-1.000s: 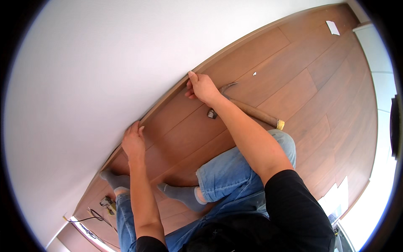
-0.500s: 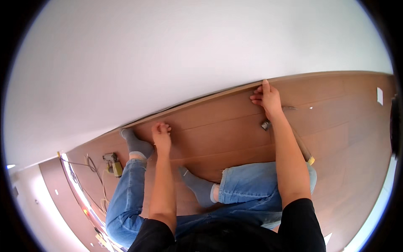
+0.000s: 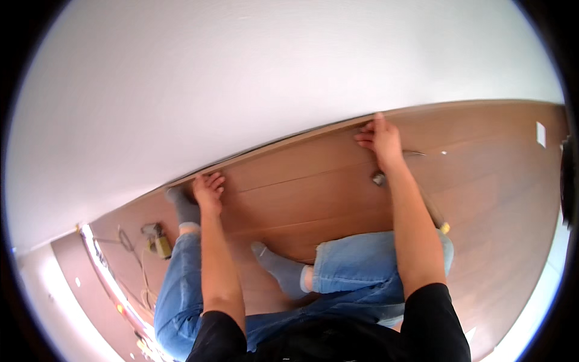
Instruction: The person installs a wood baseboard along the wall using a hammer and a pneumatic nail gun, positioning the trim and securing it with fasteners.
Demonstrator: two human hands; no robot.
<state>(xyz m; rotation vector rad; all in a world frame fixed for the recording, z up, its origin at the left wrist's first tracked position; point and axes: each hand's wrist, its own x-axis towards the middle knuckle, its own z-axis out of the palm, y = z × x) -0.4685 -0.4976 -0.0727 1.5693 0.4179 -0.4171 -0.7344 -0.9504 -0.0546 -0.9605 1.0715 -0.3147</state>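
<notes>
A long, thin brown skirting board runs along the foot of the white wall, with a dark narrow gap behind its top edge. Toward the right, my right hand has its thumb on that top edge and its fingers bent against the front face. My left hand is at the board's left part, beside my left foot; its fingers are apart and its thumb reaches the board. Under my right forearm lies a claw hammer, its handle partly hidden, its metal head and claw showing on either side of my wrist.
On the brown wood-look floor, a yellow-green nail gun with a hose lies left of my left leg. My legs in jeans spread before the wall. A small white rectangle is at the far right. A bright doorway strip lies left.
My left hand has moved left and up to the skirting board, its fingers spreading. My right hand keeps its place on the board. The view has shifted slightly.
</notes>
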